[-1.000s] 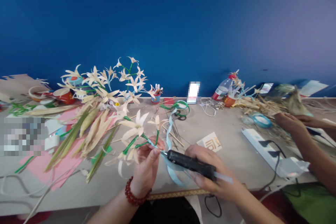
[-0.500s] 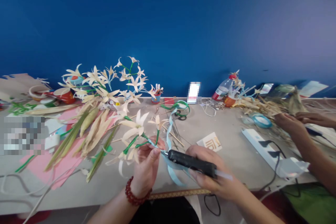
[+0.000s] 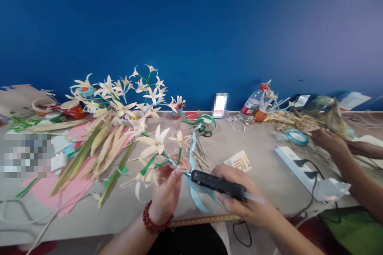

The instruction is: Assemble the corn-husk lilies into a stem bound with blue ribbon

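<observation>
My left hand [image 3: 170, 181] pinches the stem of a flower spray [image 3: 158, 143] with cream petals and green-wrapped branches. Light-blue ribbon [image 3: 194, 145] is wound on that stem; a loose length runs up to the green ribbon roll and another hangs below. In my right hand [image 3: 239, 195] is a black hot glue gun [image 3: 218, 185], with a pale glue stick poking out of its rear. Its metal nozzle is at the ribbon-wrapped stem, close beside my left fingertips; whether it touches cannot be made out.
Finished cream flowers [image 3: 119, 103] stand at the back left, behind dried husks [image 3: 107, 151] and pink paper [image 3: 60, 191]. On the right lie a white power strip [image 3: 311, 175] with cords and a blue ribbon roll [image 3: 297, 137]. Another person's hands [image 3: 332, 143] work at the far right.
My hands, the glue gun and the flower spray hold nearly the same position. At the far right, the other person's hands have shifted slightly.
</observation>
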### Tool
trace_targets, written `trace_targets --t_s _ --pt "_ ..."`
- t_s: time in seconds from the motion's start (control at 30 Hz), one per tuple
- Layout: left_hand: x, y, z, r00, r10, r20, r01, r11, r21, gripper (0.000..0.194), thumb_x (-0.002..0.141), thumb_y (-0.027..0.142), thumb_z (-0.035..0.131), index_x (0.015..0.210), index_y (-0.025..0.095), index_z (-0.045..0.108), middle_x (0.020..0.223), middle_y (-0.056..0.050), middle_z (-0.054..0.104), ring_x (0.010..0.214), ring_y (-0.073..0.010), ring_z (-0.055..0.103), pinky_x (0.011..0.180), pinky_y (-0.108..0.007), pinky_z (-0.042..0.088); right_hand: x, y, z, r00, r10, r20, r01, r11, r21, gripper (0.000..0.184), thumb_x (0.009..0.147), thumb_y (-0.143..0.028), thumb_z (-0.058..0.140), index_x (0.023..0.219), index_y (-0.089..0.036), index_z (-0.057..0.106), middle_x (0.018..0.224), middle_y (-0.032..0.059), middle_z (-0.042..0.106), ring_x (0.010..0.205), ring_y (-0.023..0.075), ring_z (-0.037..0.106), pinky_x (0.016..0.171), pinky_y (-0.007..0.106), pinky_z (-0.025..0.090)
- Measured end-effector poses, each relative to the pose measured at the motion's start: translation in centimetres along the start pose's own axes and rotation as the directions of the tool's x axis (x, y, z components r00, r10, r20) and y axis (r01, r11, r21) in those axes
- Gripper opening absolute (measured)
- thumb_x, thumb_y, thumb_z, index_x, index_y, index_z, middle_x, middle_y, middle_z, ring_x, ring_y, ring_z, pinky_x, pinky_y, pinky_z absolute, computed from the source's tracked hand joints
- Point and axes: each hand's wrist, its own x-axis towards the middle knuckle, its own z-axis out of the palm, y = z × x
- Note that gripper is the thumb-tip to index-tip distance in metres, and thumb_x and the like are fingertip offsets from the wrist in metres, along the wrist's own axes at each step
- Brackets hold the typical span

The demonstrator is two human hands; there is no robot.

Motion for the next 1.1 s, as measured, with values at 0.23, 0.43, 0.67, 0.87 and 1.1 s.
trace_targets --t_s 0.23,0.43,0.67,0.87,1.1 --pt "0.08 0.10 0.22 1.000 0.012 -0.019 -0.012 1.000 0.006 0.005 0.075 0.023 0.078 0.073 0.026 0.074 0.077 0.001 0.068 0.075 -0.0123 0.061 0.075 -0.025 0.048 -0.06 -0.12 -0.08 1.000 -0.008 0.018 0.008 1.000 0.008 0.007 0.083 -0.028 0.050 0.083 -0.022 0.051 0.075 0.0010 0.059 0.068 0.0153 0.056 0.063 0.025 0.042" --pt "-0.10 -0.17 -0.12 0.999 -0.010 -0.039 0.011 0.999 0.033 0.004 0.074 0.025 0.078 0.074 0.023 0.074 0.078 -0.001 0.067 0.077 -0.0142 0.061 0.076 -0.027 0.048 -0.10 0.08 0.05 1.000 -0.008 0.011 0.008 1.000 0.005 0.009 0.084 -0.030 0.050 0.083 -0.022 0.051 0.076 0.0009 0.058 0.069 0.0152 0.056 0.064 0.025 0.042" --pt "0.03 0.02 0.33 0.998 -0.013 -0.055 0.015 1.000 0.024 0.008 0.071 0.027 0.080 0.071 0.023 0.073 0.075 0.000 0.067 0.074 -0.0135 0.061 0.076 -0.027 0.049 0.10 -0.04 0.10 0.999 -0.029 -0.017 0.029 1.000 -0.002 0.008 0.084 -0.029 0.050 0.083 -0.021 0.051 0.073 0.0007 0.058 0.067 0.0152 0.056 0.062 0.025 0.042" --pt "-0.01 0.10 0.44 0.997 -0.024 -0.067 0.024 1.000 0.009 0.008 0.070 0.026 0.081 0.070 0.024 0.074 0.075 0.000 0.069 0.075 -0.0134 0.063 0.077 -0.027 0.049 -0.08 0.09 0.08 0.999 -0.032 -0.031 0.032 0.999 -0.004 0.007 0.083 -0.029 0.051 0.082 -0.022 0.051 0.074 0.0008 0.058 0.068 0.0155 0.057 0.062 0.025 0.044" --pt "0.00 0.07 0.55 0.995 -0.037 -0.093 0.037 0.999 -0.001 0.009 0.067 0.025 0.083 0.070 0.024 0.075 0.074 0.001 0.070 0.074 -0.0127 0.063 0.077 -0.026 0.050 -0.20 0.22 0.26 1.000 -0.024 -0.018 0.025 0.999 0.023 0.008 0.083 -0.029 0.052 0.085 -0.021 0.052 0.076 0.0017 0.059 0.070 0.0159 0.057 0.064 0.026 0.045"
